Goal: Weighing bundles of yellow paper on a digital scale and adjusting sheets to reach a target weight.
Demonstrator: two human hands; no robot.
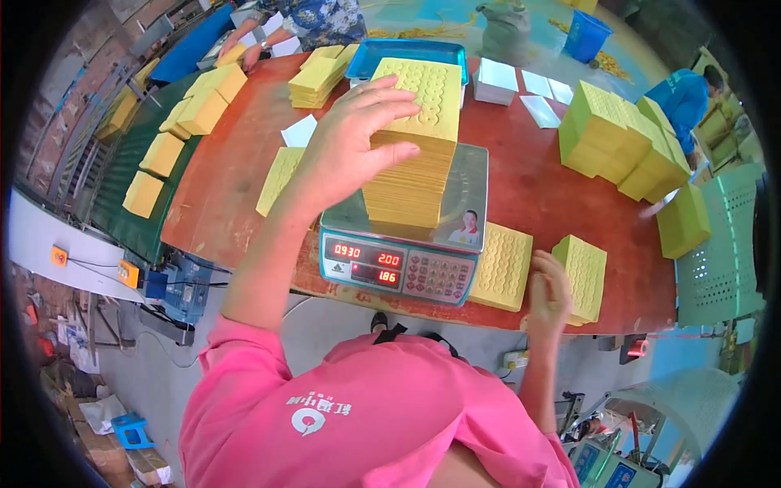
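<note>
I see the left hand (354, 146) spread, thumb apart from fingers, over the upper left edge of the tall rectangular stack of yellow embossed paper (407, 179), which stands on the silver-topped electronic scale (470, 183). I read the right hand (551, 297) as loosely curled between two low yellow paper stacks (502, 268) (582, 276); I can't tell whether it grips either.
</note>
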